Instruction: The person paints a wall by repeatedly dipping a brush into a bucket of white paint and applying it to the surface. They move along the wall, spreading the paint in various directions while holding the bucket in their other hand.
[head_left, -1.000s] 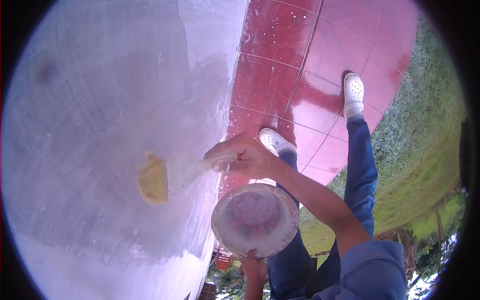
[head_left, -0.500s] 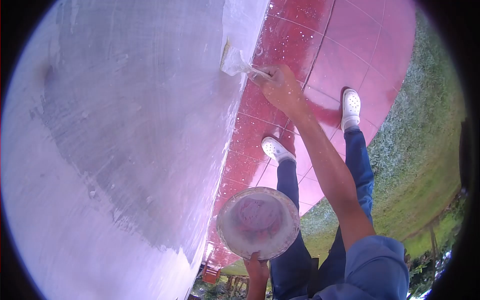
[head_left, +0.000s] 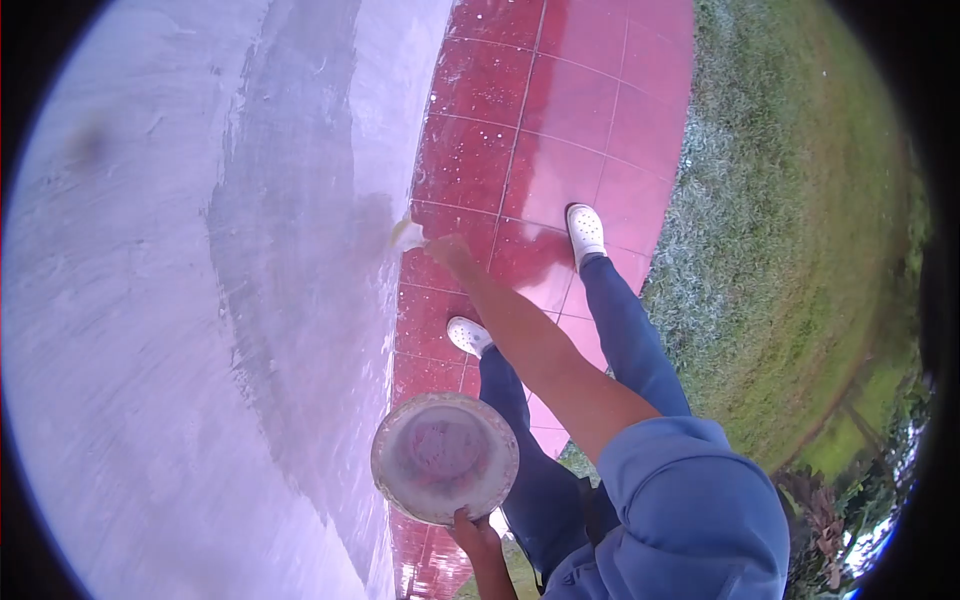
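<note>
My right hand (head_left: 447, 252) is closed round the handle of a paint-smeared brush (head_left: 408, 236). The brush head is at the lower edge of the wall (head_left: 290, 200), beside the red tiles; motion blurs it slightly. Grey, damp-looking patches and whitish areas cover the wall. Low in the view, my left hand (head_left: 477, 534) grips the near rim of a round bowl (head_left: 444, 460), thumb over the edge. Pinkish-white material lies in the bowl, and its rim is crusted.
Red tiled floor (head_left: 470, 165) with white specks runs along the wall. My white clogs stand on it, legs apart. Grass (head_left: 750, 250) borders the tiles on the right, with plants (head_left: 820, 520) at the lower right.
The camera view has shifted, so the wall edge and feet appear further left. My right hand has brought the brush lower, nearer the base of the wall. The bowl is still held.
</note>
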